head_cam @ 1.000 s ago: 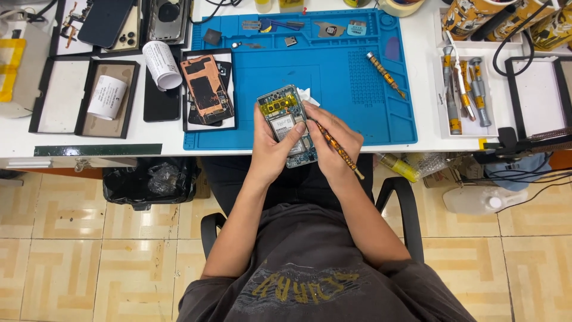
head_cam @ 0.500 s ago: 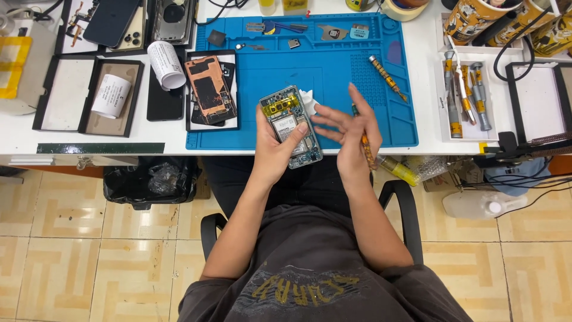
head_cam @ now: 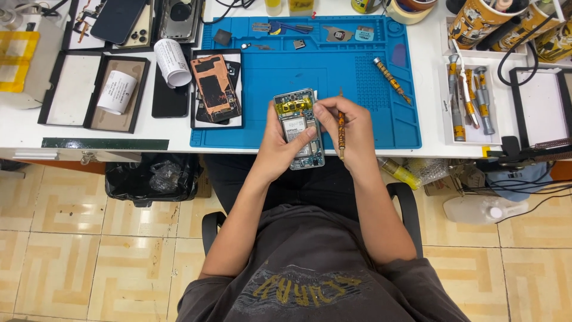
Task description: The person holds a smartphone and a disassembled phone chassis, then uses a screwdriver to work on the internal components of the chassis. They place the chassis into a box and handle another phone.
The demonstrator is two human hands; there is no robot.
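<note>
An opened phone (head_cam: 301,130) is gripped by the left hand (head_cam: 280,143) at the blue mat's (head_cam: 363,95) six o'clock edge; a screwdriver (head_cam: 341,125) is pinched in the right hand (head_cam: 351,134) (fingertips on the phone). A white table (head_cam: 18,128) lies beneath, tiled floor (head_cam: 89,250) below.

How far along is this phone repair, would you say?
Done: the opened phone has its back off, with the insides showing, and a removed back cover lies on the blue mat. In hand: the left hand holds the phone while the right hand, gripping a screwdriver, picks at its top. Left: apparently closing it up again.
</note>
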